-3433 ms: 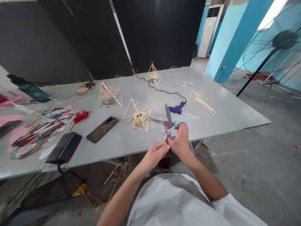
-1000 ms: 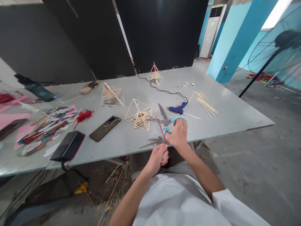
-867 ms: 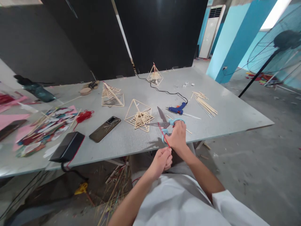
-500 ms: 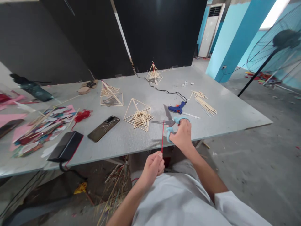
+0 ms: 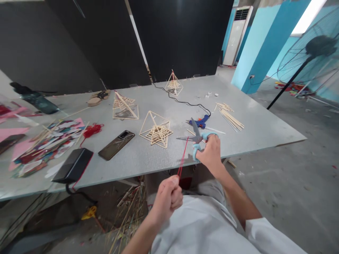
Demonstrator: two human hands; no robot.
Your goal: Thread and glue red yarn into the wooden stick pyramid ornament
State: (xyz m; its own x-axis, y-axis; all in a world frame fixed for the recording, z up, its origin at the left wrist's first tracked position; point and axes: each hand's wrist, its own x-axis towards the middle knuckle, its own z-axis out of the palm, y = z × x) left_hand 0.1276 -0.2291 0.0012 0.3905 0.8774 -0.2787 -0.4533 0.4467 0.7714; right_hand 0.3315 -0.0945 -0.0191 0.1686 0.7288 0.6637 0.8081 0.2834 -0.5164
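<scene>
My right hand (image 5: 212,153) grips blue-handled scissors (image 5: 197,137) over the table's front edge, their blades spread apart. A red string (image 5: 183,157) runs taut from the lower blade down to my left hand (image 5: 169,195). The left fingers are closed in a fist around the string, just below the table edge. Left of the blades stands a frame of thin wooden sticks (image 5: 159,132) with star-shaped layers inside. Behind the scissors lies a blue glue gun (image 5: 202,121), partly hidden by the upper blade.
Two more stick pyramids (image 5: 125,106) stand farther back. A phone (image 5: 116,144), a black box-like object (image 5: 72,165), red yarn (image 5: 93,130) and a pile of scraps (image 5: 50,144) lie to the left. Loose sticks (image 5: 231,118) lie at right. A fan (image 5: 320,46) stands beyond.
The scissors and my right hand have shifted slightly to the right. My left hand has moved a little down and left, and the red string now slants between them.
</scene>
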